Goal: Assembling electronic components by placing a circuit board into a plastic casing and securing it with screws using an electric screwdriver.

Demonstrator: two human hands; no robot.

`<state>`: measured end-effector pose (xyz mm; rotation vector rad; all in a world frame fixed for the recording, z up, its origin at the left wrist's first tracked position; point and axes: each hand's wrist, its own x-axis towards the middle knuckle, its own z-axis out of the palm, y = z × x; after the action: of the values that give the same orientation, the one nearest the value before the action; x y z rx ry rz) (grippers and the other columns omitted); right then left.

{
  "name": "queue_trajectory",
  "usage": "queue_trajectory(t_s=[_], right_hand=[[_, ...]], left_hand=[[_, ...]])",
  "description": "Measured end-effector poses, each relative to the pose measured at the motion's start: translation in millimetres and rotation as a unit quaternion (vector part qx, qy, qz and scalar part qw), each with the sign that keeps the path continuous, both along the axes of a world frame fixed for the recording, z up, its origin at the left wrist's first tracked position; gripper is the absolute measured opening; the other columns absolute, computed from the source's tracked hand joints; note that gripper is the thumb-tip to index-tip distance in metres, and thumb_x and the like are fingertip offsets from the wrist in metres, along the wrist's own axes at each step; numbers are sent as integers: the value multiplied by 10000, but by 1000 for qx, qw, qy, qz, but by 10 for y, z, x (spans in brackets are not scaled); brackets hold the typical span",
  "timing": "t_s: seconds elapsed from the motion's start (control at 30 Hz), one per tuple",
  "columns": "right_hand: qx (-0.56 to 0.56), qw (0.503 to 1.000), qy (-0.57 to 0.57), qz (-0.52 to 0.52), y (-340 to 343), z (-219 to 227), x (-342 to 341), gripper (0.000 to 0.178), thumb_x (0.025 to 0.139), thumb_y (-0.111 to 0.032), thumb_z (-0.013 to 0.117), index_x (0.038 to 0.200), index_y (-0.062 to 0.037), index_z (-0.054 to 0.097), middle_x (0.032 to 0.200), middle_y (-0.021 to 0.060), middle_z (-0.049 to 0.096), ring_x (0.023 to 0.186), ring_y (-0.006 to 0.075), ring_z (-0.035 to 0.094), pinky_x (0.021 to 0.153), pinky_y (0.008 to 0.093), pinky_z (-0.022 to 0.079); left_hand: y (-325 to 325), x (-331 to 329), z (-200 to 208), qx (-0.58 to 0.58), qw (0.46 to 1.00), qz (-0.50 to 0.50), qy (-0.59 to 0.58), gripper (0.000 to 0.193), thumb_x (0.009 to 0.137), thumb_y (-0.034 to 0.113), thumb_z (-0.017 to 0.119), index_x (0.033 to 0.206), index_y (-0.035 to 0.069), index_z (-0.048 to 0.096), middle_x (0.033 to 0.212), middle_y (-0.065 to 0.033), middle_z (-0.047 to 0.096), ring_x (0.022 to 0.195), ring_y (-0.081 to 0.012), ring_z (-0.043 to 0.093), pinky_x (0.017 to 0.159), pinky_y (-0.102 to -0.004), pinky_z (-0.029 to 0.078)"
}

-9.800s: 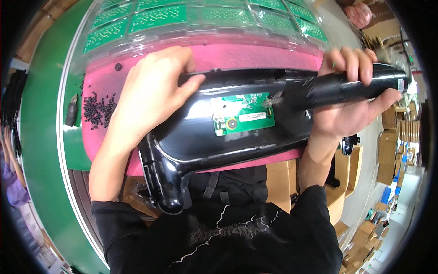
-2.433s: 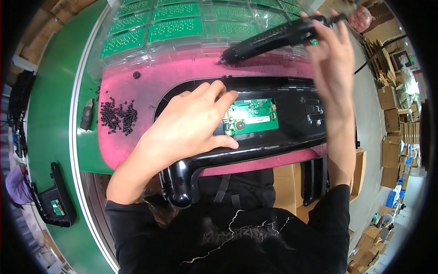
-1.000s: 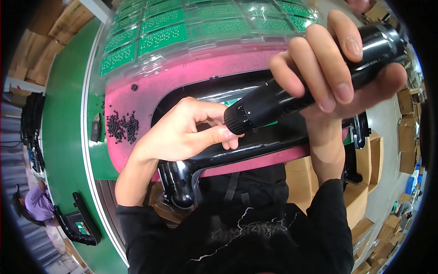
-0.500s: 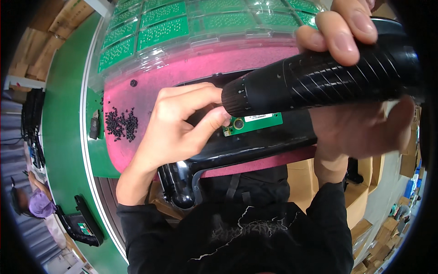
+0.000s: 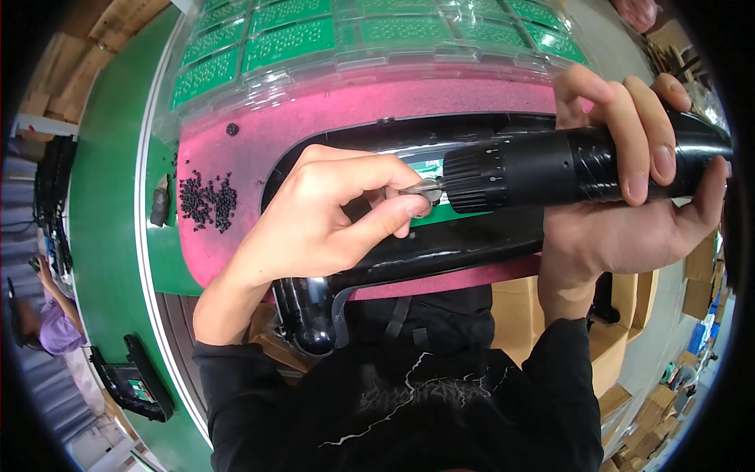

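My right hand is wrapped around a black electric screwdriver, held level with its ridged collar toward the left. At the collar's tip, the thumb and fingers of my left hand pinch a small shiny metal piece, which looks like the screwdriver bit. Beneath both hands lies a long black plastic housing with a rounded end and a stub at its lower left. Partly hidden by the tool, a green circuit board sits inside the housing.
Under the housing is a pink mat on a green table. Small black screws lie heaped on its left side. Clear trays of green boards stand behind. Another housing and a person in purple are at left.
The screwdriver has lowered and moved right, now pointing straight left. My right-hand fingers have wrapped around it. My left hand has shifted slightly right, and the metal piece now shows between its fingers.
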<state>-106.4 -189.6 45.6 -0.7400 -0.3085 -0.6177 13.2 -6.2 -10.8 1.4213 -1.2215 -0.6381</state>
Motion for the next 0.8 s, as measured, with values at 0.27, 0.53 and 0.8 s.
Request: queue_trajectory(t_s=[0.27,0.53,0.8], right_hand=[[55,998,6,-38,52,40,-23,350,848,-354,609,993,-68,469,658,-50,489,513,66,493,646,239,481],[30,996,47,-70,63,-22,25,335,848,-362,606,955,-73,475,664,-50,480,509,61,477,621,238,453],[-108,992,60,-35,-331,95,-203,327,742,-302,691,906,-100,493,625,-50,525,507,60,524,604,222,480]], left_hand=[[41,44,6,-37,994,-26,96,35,873,27,692,857,-4,696,692,-68,674,604,-132,664,519,-244,493],[53,101,-17,44,989,10,-143,57,808,-15,704,831,-43,660,701,-106,647,597,-206,624,537,-295,471],[44,171,-122,-5,988,45,-150,84,789,-7,742,862,-36,712,792,-122,716,710,-240,690,629,-307,546]])
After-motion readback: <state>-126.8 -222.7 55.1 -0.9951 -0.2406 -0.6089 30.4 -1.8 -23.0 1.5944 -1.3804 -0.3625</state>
